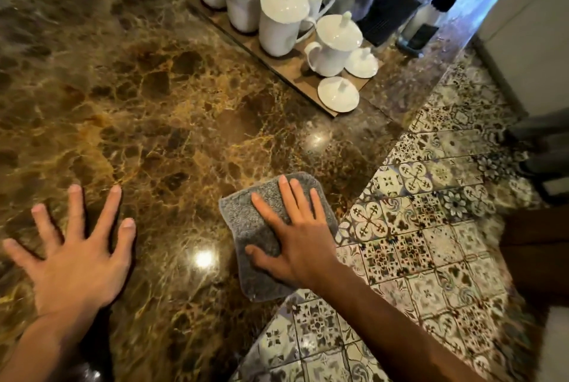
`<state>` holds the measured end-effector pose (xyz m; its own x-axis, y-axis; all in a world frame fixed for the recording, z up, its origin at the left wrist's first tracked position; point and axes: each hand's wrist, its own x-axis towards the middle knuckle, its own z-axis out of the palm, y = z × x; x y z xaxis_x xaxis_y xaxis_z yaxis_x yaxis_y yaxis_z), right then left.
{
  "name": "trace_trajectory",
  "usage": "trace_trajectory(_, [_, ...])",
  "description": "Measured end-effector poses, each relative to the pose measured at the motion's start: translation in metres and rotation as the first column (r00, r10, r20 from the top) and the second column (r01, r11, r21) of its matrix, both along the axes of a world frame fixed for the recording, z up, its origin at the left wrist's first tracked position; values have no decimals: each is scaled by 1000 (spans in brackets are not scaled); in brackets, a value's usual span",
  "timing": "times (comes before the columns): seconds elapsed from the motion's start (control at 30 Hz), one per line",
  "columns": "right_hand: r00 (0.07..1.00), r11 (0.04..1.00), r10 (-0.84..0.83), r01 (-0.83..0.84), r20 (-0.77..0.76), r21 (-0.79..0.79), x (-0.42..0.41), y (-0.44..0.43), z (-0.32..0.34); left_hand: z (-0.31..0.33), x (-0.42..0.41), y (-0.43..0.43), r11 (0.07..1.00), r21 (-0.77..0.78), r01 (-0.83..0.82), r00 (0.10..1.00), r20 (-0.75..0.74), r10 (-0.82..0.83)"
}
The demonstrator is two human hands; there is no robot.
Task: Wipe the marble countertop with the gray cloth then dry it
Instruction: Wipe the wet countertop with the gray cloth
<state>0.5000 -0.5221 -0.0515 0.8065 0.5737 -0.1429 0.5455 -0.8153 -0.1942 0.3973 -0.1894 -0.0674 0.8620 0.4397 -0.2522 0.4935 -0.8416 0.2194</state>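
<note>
Nearby, lidded cups crowd the countertop.

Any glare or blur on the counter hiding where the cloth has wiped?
Head view: two bright lamp glints on the marble countertop, one beside the gray cloth, one farther off; mugs and the far corner look soft and smeared; wide-angle bending at edges. Wet streaks cannot be told.

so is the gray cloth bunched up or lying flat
Lying flat. The gray cloth lies as a neat square pad on the marble countertop, pressed under the open right hand. Whether it is folded in layers, cannot tell.
</note>
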Motion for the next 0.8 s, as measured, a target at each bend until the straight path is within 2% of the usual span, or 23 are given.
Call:
trace_trajectory(0.1, [1000,1000,21,-21,14,-5,24,6,-2,-9,1,9,1000,12,13,1000,-17,-13])
trace_trajectory(0.17, [999,998,33,-34,-21,-47,51,14,-2,-21,-1,20,999,31,33,990,-140,-28])
trace_trajectory(0.23, [999,997,40,-42,-35,-70,80,23,-1,-26,2,24,1000,15,22,986,-166,-19])
trace_trajectory(0.37, [996,996,88,-88,-9,-31,128,36,-3,-13,5,3,996,-8,-88,996,1,88])
trace_trajectory(0.5, [990,991,133,-131,50,-34,153,33,-3,-8,7,1,995,-38,-88,996,-7,88])
trace_trajectory(0.63, [988,989,148,-146,53,-34,165,19,-1,-8,7,-3,992,-23,-126,990,56,127])
trace_trajectory(0.8, [995,995,88,-86,52,-53,167,-9,0,-6,9,-5,991,-7,-131,989,74,131])
